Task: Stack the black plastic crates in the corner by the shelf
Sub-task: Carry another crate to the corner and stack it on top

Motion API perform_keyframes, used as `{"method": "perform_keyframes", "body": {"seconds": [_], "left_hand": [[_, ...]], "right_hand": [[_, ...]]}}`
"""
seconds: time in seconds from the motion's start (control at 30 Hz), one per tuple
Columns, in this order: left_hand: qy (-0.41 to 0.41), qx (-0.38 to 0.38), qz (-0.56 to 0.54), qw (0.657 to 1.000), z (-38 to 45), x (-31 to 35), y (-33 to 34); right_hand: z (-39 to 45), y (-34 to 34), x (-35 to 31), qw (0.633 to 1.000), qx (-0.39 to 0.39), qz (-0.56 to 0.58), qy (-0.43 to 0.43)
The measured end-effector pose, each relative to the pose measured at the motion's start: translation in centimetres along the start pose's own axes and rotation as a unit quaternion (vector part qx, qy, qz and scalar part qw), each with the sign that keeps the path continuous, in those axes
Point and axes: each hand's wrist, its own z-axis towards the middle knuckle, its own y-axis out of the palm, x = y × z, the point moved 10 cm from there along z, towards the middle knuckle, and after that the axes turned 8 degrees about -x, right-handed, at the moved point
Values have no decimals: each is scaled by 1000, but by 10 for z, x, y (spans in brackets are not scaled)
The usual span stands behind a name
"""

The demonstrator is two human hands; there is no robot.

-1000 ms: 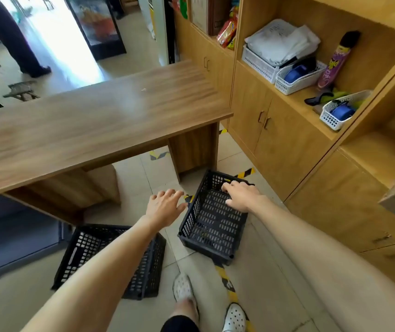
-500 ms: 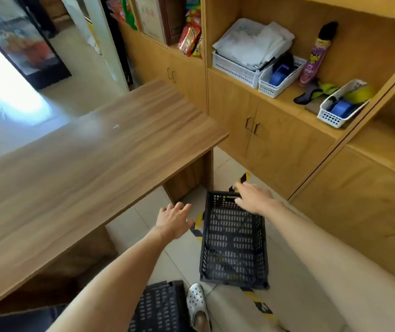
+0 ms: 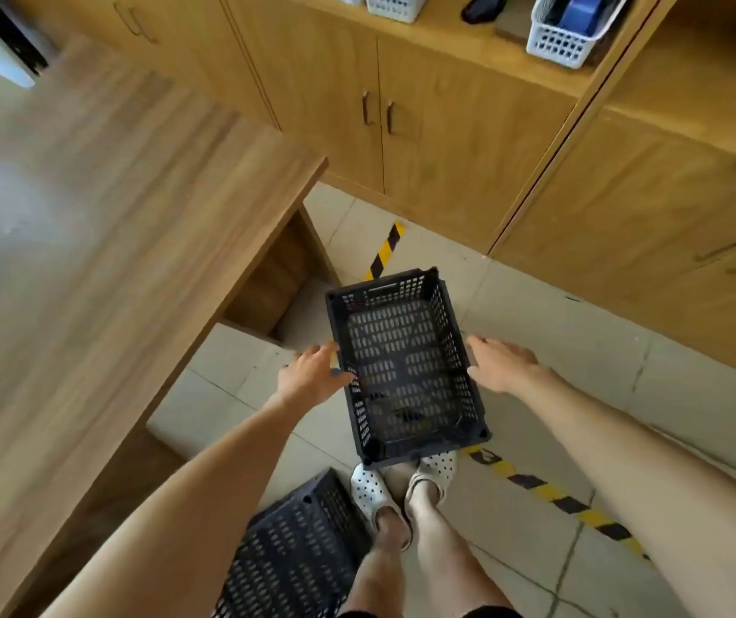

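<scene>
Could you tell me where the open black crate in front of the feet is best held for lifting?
By the two long rims of the crate, one hand from each side, as the hands now flank it. It stands upright and open-topped, and its perforated walls and rim give the fingers purchase.

both arms reach forward, left grip [image 3: 310,376] and right grip [image 3: 500,364] with fingers loosely spread.

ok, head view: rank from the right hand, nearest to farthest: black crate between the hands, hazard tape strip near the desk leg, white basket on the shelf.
From the right hand:
1. Black crate, just to its left, between both hands.
2. Hazard tape strip, on the floor beyond the crate, by the desk leg.
3. White basket, up on the shelf, top of view.
</scene>
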Motion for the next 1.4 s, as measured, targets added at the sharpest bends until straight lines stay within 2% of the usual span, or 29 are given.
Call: {"method": "perform_keyframes", "body": {"seconds": [0.27,0.33,0.43,0.53,0.63,0.73,0.9,1.0,1.07,1.17,1.4], "left_hand": [[-43,-72,-90,992,141,-21,77],[-66,-70,-112,989,175,-46,101],[-77,-62,-151,984,216,-51,126],[-107,-48,-190,975,237,-57,147],[-124,-44,-243,961,259,-67,174],[-143,-36,-307,940,279,-80,196],[-154,-31,-407,900,299,-90,213],[-175,-81,-438,878,300,-92,212],[-174,-123,-435,875,302,-95,213],[-174,-146,-436,871,296,-94,212],[-134,-104,-412,896,260,-54,191]], "right_hand": [[122,39,50,998,-27,57,31],[140,48,57,996,-35,76,24],[189,76,77,995,-31,97,15],[227,116,95,992,-63,103,41],[257,152,107,979,-94,173,62],[283,178,117,957,-89,263,90],[312,199,112,912,-67,392,97],[320,199,115,890,-47,436,123],[322,199,119,887,-49,440,136],[315,205,126,884,-73,436,153],[263,221,149,881,-104,417,198]]}}
